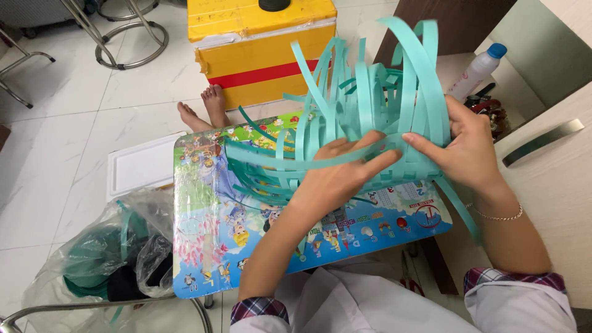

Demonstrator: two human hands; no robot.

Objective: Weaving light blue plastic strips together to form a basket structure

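A half-woven basket of teal plastic strips point(364, 105) stands tilted over a small colourful cartoon-printed table point(209, 246), its loose strips fanning up and to the left. My left hand point(336, 172) lies flat against the woven side, fingers spread over one horizontal strip. My right hand point(468, 148) grips the basket's right side, thumb pressing the same strip against the weave. A thin bracelet circles my right wrist.
A yellow foam box with red tape point(259, 49) stands behind the table. Clear plastic bags with dark green strips point(111, 259) lie at left beside a white tray point(139, 163). A white bottle with a blue cap point(478, 71) stands at right. Metal chair legs point(123, 37) rise at the far left.
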